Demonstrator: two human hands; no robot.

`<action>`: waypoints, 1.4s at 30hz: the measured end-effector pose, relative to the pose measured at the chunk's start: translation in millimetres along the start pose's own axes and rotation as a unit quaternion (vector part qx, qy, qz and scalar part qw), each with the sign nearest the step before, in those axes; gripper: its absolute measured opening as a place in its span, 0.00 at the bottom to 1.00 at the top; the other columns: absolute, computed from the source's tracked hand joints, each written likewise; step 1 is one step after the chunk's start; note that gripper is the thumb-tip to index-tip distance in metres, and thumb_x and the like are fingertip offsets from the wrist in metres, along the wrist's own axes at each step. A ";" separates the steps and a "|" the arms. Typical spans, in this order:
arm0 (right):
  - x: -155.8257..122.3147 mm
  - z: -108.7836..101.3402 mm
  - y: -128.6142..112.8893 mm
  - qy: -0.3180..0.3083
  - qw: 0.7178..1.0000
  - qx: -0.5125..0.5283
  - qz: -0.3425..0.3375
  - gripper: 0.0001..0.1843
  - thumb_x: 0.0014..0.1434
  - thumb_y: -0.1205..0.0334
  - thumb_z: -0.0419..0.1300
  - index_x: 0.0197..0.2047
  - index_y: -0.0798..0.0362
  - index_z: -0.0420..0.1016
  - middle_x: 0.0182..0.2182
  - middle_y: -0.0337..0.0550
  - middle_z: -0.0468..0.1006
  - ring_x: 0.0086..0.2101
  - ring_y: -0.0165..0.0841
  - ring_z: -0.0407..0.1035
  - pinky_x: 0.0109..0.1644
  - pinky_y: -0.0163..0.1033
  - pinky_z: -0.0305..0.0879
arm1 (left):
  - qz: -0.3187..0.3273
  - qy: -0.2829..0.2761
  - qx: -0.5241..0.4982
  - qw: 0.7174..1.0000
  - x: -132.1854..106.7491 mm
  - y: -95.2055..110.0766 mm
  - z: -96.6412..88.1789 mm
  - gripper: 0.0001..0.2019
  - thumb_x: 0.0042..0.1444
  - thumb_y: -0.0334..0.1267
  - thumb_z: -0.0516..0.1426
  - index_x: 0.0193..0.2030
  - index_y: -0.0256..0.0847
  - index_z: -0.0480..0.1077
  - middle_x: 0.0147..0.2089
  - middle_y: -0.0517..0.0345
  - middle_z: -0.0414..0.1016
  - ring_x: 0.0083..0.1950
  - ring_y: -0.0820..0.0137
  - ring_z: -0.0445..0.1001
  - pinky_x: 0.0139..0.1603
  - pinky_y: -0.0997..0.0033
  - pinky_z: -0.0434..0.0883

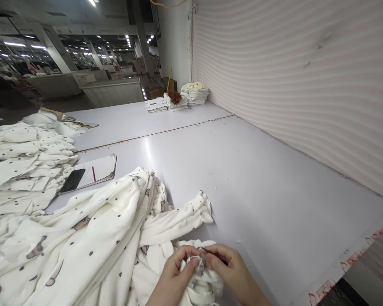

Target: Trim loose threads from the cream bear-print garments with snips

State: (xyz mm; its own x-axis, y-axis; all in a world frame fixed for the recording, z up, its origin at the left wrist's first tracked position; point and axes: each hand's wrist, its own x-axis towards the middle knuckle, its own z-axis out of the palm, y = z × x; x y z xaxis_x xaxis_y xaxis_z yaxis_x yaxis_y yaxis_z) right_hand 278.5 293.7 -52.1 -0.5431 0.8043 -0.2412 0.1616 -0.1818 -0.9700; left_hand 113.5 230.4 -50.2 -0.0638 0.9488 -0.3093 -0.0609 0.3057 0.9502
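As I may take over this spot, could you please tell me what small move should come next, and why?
I would probably ease the thin dark tool in the right hand along the bunched white cloth, since the left hand pinches that cloth and the tool's tip appears close to it.
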 end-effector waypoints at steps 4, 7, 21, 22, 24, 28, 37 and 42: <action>6.8 -4.0 3.4 -0.072 0.997 -0.035 0.009 0.07 0.52 0.68 0.59 0.37 0.53 0.74 0.25 0.33 0.66 0.28 0.29 0.63 0.33 0.32 0.62 | 0.048 0.028 0.113 0.992 -3.6 -5.2 -1.6 0.09 0.50 0.34 0.59 0.32 0.43 0.60 0.30 0.64 0.63 0.33 0.70 0.65 0.34 0.74 0.66; 6.4 -7.4 2.4 -0.057 0.996 -0.071 0.005 0.04 0.53 0.70 0.55 0.29 0.53 0.69 0.23 0.32 0.63 0.27 0.28 0.58 0.30 0.30 0.55 | 0.173 0.080 0.309 0.932 -9.7 -15.9 -3.2 0.09 0.49 0.25 0.53 0.28 0.44 0.58 0.30 0.61 0.64 0.30 0.70 0.64 0.32 0.73 0.64; 26.5 -15.7 11.2 0.009 0.998 -0.057 0.000 0.13 0.60 0.55 0.58 0.28 0.54 0.72 0.23 0.35 0.70 0.26 0.30 0.65 0.31 0.32 0.61 | 0.359 0.173 0.437 0.806 3.6 -36.9 -0.7 0.12 0.57 0.30 0.54 0.25 0.45 0.57 0.24 0.61 0.62 0.25 0.70 0.62 0.24 0.74 0.60; 38.3 -20.5 19.9 0.049 0.997 -0.051 0.010 0.14 0.61 0.53 0.56 0.29 0.53 0.72 0.21 0.34 0.68 0.25 0.30 0.65 0.31 0.33 0.62 | 0.374 0.180 0.439 0.797 6.1 -38.9 1.2 0.13 0.56 0.29 0.56 0.25 0.44 0.57 0.22 0.63 0.61 0.24 0.70 0.61 0.25 0.74 0.60; 67.0 -31.0 40.1 0.127 0.990 -0.063 0.006 0.14 0.61 0.52 0.54 0.33 0.54 0.72 0.25 0.36 0.70 0.31 0.33 0.67 0.37 0.37 0.63 | 0.397 0.181 0.408 0.802 11.1 -43.8 6.8 0.15 0.57 0.28 0.55 0.23 0.44 0.56 0.21 0.64 0.60 0.26 0.70 0.63 0.28 0.73 0.63; 122.2 -40.8 74.8 0.171 0.983 -0.063 0.001 0.13 0.52 0.57 0.65 0.39 0.55 0.73 0.39 0.43 0.75 0.42 0.37 0.68 0.48 0.43 0.62 | 0.341 0.139 0.292 0.883 20.4 -53.1 13.2 0.17 0.62 0.31 0.49 0.21 0.43 0.54 0.21 0.63 0.62 0.27 0.72 0.68 0.30 0.74 0.67; 87.9 -13.5 54.9 0.079 0.994 0.071 -0.009 0.17 0.57 0.55 0.60 0.48 0.54 0.73 0.37 0.42 0.78 0.41 0.38 0.71 0.46 0.39 0.66 | 0.057 0.167 0.150 0.973 61.8 -28.7 4.7 0.18 0.56 0.47 0.56 0.52 0.43 0.68 0.44 0.52 0.75 0.45 0.62 0.74 0.45 0.63 0.69; 63.1 -12.7 42.1 0.045 0.997 0.067 0.005 0.12 0.62 0.56 0.56 0.46 0.52 0.70 0.32 0.40 0.77 0.36 0.35 0.72 0.43 0.39 0.68 | 0.082 0.116 0.205 0.968 76.2 -20.3 9.0 0.07 0.57 0.42 0.54 0.34 0.41 0.67 0.32 0.58 0.71 0.36 0.65 0.71 0.40 0.67 0.68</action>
State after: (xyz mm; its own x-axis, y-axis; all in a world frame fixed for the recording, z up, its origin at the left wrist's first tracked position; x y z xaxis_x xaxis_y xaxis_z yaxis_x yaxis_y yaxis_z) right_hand 261.6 343.9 -107.7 -0.4658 0.8481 -0.2526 0.0521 -0.2587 -0.9646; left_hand 118.8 297.2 -92.7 -0.2642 0.9584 -0.1081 0.3666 0.2035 0.9079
